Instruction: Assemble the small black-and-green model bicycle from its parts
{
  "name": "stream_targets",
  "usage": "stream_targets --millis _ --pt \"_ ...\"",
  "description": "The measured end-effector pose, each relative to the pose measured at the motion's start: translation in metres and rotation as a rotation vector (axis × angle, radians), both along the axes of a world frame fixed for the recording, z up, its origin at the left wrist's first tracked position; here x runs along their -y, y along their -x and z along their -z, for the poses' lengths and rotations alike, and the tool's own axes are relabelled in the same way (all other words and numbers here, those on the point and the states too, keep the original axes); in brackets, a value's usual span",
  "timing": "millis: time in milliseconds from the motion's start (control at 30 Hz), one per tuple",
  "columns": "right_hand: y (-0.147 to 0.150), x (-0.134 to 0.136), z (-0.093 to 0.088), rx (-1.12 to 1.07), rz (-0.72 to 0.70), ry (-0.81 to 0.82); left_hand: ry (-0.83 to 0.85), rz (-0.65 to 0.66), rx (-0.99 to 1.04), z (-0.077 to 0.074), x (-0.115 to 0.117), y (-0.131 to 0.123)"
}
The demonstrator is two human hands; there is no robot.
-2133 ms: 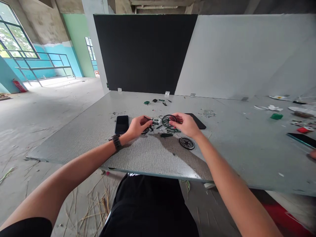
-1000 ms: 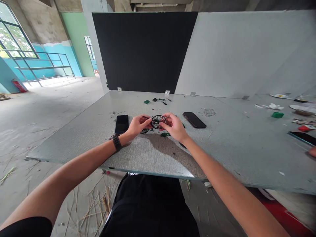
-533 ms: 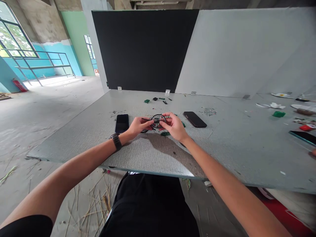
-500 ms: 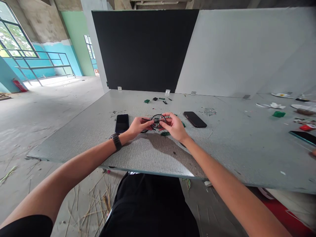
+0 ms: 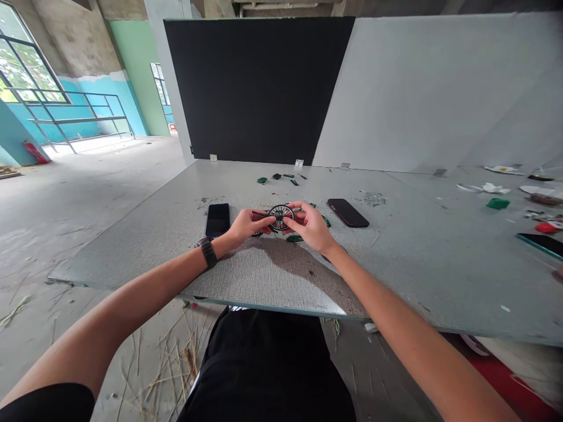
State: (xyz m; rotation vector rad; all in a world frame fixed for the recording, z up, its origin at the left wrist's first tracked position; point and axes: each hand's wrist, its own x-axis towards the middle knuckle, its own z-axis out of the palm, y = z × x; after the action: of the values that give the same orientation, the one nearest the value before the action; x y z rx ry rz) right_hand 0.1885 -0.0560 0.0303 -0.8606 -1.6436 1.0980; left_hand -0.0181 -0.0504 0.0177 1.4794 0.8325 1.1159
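Observation:
A small black spoked wheel (image 5: 281, 217) is held upright between my two hands above the table. My left hand (image 5: 251, 225) grips its left side, thumb near the hub, along with thin black parts attached beside it. On the right side, the thumb and fingers of my right hand (image 5: 311, 225) pinch the same wheel. Part of another dark round piece shows under my left fingers, mostly hidden. Green pieces (image 5: 294, 238) lie on the table (image 5: 264, 275) below and behind my right hand.
Phones lie left (image 5: 217, 220) and right (image 5: 348, 213) of my hands. Small green and black parts (image 5: 277, 176) sit further back. At the far right are a green piece (image 5: 497, 203), a teal-edged phone (image 5: 541, 244) and part of another person's hand (image 5: 560, 272).
The wheel has tilted and shifted very slightly between my fingers. Both hands keep nearly the same place and grip.

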Motion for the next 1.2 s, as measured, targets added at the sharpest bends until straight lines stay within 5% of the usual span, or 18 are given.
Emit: stream_targets --millis 1200 --pt "-0.0004 -0.0006 0.0029 0.005 -0.026 0.014 0.022 -0.010 -0.038 -0.0014 -0.0006 -0.0001"
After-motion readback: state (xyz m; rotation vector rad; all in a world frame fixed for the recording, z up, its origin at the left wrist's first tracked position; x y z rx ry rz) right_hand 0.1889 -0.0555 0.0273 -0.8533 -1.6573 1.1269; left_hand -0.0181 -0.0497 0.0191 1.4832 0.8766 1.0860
